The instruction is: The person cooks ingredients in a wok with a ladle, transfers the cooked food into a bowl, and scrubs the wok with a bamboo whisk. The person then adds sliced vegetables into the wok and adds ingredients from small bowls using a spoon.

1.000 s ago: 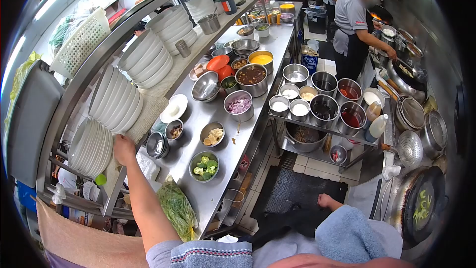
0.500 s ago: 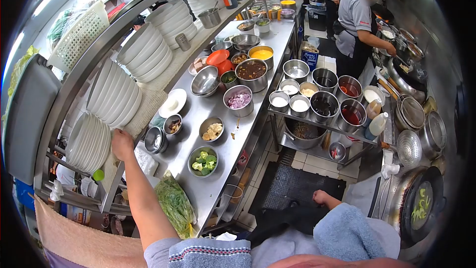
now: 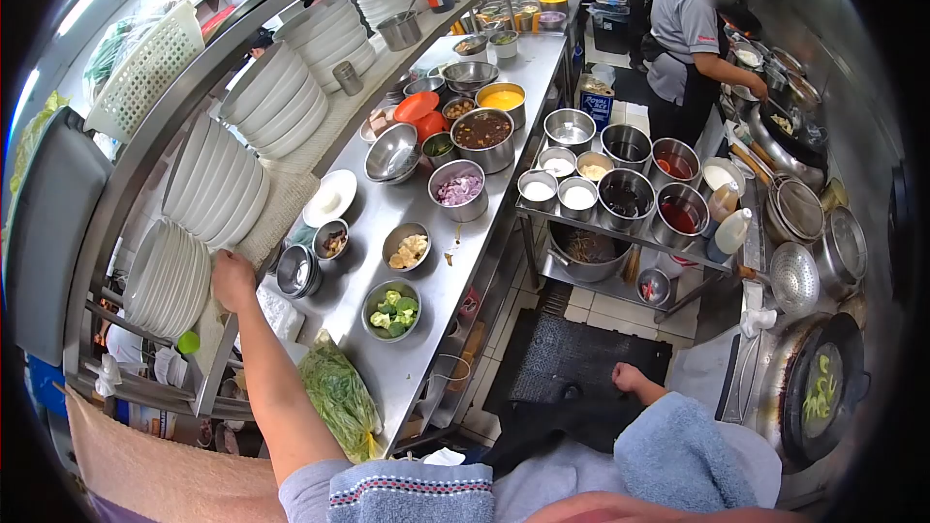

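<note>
My left hand (image 3: pixel 232 281) rests at the edge of the steel shelf, beside stacks of white plates (image 3: pixel 167 281); its fingers are curled, and what they grip, if anything, is hidden. My right hand (image 3: pixel 627 377) hangs low over the black floor mat (image 3: pixel 581 358), with its fingers curled in. On the steel counter near my left arm are a bowl of broccoli (image 3: pixel 391 311), a bowl of yellowish pieces (image 3: pixel 406 247), a pot of chopped purple onion (image 3: pixel 457 190) and a bag of leafy greens (image 3: pixel 336 399).
A lower steel rack (image 3: pixel 620 243) holds several pots of sauces and powders. At right, a wok (image 3: pixel 823 392) with green slices stands near strainers (image 3: pixel 794 278). A co-worker (image 3: pixel 683 39) works at the stove beyond. Two more people stand at the back.
The view has shifted slightly, so the counter and pots sit a little further left and up. My left hand stays at the shelf edge and my right hand stays low.
</note>
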Action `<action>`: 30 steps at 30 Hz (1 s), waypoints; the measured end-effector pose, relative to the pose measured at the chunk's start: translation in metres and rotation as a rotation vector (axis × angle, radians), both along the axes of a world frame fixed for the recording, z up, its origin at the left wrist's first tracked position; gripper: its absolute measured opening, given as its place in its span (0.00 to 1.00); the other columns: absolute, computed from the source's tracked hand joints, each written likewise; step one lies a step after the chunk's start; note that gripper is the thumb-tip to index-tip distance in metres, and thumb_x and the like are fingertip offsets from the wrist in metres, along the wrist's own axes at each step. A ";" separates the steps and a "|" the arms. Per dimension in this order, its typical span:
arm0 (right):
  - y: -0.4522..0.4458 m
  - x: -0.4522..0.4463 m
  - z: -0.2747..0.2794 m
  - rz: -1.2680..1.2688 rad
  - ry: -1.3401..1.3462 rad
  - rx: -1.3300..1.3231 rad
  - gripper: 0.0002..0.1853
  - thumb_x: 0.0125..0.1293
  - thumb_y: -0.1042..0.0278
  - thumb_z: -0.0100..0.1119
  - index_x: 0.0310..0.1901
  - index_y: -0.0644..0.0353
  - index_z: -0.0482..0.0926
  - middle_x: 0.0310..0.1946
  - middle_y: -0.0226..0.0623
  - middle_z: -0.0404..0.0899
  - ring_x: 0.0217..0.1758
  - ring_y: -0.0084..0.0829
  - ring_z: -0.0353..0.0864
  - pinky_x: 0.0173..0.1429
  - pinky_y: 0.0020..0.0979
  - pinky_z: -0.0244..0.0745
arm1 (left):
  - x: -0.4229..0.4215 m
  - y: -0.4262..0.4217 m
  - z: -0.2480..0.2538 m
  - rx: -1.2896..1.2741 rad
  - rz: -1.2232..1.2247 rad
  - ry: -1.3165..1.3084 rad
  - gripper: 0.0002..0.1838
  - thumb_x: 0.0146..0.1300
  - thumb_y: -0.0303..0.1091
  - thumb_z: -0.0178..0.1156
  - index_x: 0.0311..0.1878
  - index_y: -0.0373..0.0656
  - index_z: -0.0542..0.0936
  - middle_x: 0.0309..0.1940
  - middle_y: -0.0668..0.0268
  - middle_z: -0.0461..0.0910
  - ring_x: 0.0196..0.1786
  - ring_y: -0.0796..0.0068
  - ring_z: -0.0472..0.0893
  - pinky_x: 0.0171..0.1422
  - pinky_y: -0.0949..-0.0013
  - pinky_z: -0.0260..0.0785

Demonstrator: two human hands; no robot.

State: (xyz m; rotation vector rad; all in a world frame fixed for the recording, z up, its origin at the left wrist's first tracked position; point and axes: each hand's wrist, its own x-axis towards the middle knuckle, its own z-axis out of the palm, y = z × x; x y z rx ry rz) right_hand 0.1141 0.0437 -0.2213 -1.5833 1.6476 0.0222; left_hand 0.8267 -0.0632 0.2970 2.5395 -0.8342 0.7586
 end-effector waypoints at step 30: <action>0.004 -0.026 0.024 0.055 0.047 0.093 0.09 0.53 0.64 0.65 0.32 0.59 0.77 0.35 0.47 0.83 0.43 0.47 0.84 0.47 0.43 0.78 | 0.005 0.002 -0.004 -0.009 -0.024 0.002 0.15 0.64 0.43 0.48 0.44 0.45 0.79 0.41 0.49 0.83 0.45 0.45 0.81 0.49 0.46 0.73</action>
